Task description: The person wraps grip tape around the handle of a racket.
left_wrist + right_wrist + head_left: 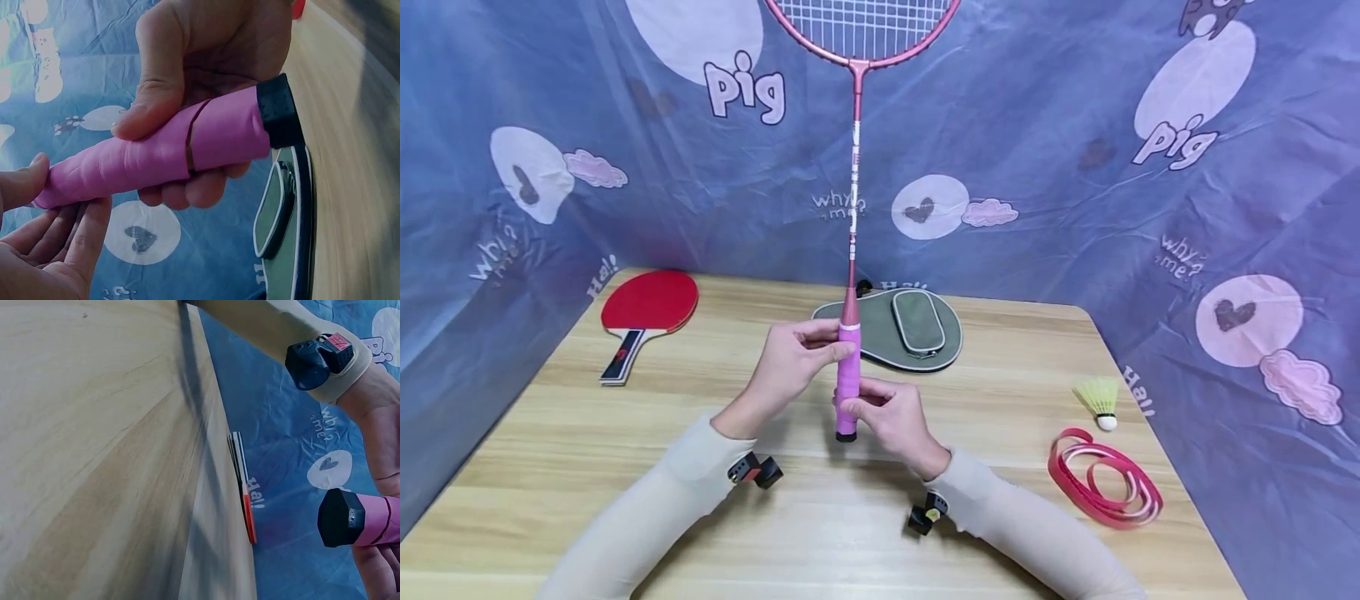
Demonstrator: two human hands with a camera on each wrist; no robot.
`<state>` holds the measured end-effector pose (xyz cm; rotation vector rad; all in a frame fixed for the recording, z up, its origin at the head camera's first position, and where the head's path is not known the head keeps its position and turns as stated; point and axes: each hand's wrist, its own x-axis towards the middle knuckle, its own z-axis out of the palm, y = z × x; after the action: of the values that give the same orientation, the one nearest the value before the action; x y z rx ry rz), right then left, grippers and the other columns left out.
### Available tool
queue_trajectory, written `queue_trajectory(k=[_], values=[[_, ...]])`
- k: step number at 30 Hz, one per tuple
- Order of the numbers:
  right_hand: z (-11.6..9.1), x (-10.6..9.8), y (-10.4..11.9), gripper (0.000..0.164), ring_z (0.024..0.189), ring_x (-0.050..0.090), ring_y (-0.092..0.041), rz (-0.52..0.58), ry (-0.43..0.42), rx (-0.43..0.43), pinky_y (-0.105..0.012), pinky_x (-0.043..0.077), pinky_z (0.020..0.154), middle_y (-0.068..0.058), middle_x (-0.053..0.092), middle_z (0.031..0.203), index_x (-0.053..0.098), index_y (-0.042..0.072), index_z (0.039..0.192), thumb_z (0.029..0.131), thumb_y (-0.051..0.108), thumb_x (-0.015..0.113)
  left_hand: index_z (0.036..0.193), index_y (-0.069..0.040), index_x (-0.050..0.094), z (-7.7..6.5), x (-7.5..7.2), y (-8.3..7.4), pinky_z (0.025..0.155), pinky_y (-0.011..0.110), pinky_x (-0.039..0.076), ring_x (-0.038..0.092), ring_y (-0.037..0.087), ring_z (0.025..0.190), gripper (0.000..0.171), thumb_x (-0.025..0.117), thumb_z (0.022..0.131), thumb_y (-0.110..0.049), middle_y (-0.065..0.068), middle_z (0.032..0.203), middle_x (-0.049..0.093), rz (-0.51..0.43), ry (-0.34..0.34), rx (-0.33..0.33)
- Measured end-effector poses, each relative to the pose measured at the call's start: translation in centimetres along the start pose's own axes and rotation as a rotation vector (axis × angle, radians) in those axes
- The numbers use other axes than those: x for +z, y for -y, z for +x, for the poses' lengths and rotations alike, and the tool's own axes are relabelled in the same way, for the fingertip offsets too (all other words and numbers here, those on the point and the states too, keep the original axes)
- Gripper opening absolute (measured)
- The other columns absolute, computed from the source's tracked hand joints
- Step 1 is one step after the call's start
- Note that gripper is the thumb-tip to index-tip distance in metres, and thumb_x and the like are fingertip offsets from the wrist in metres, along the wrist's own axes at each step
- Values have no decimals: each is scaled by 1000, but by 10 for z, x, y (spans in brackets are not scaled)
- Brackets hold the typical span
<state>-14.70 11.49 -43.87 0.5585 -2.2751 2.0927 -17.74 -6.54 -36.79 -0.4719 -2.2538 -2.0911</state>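
Observation:
A badminton racket (854,100) with a red frame stands upright in front of me, strings at the top and butt down. Its handle is wrapped in pink grip tape (125,164) and ends in a black butt cap (280,111). My left hand (792,360) pinches the upper end of the pink handle between thumb and fingers. Lower down, my right hand (895,417) grips the handle close to the cap, thumb in front and fingers behind. Between two turns of tape near the cap, a narrow gap shows in the left wrist view. The racket's top lies outside the head view.
A red table tennis bat (651,302) lies at the back left of the wooden table (550,483). Behind the handle is a green zipped bat case (880,321). On the right are a yellow shuttlecock (1099,402) and a coiled red strap (1075,492). Patterned blue cloth (1037,125) encloses the table.

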Motion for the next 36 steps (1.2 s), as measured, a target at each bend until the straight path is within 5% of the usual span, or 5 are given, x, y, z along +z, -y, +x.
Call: queue_trajectory(k=[16, 27, 36], values=[[-2, 2, -8, 31, 88, 76, -8, -54, -26, -145, -31, 64, 81, -25, 77, 96, 74, -7, 109, 82, 4, 81, 119, 2, 72, -9, 3, -3, 85, 24, 61, 74, 14, 90, 33, 77, 88, -8, 21, 108, 76, 61, 41, 61], [0, -2, -4, 30, 89, 78, -26, -70, -49, -139, -33, 64, 81, -18, 79, 95, 75, -4, 110, 82, 7, 82, 113, 3, 74, -6, 9, -2, 81, 21, 61, 72, 8, 83, 28, 79, 86, -6, 22, 100, 76, 56, -22, 96], [-1, -1, -7, 30, 86, 77, -16, -57, -42, -145, -31, 64, 81, -26, 77, 94, 75, -7, 107, 80, 2, 83, 112, 6, 73, -9, 9, 2, 80, 22, 61, 71, 6, 81, 28, 78, 87, -4, 25, 98, 75, 10, -18, 122]])
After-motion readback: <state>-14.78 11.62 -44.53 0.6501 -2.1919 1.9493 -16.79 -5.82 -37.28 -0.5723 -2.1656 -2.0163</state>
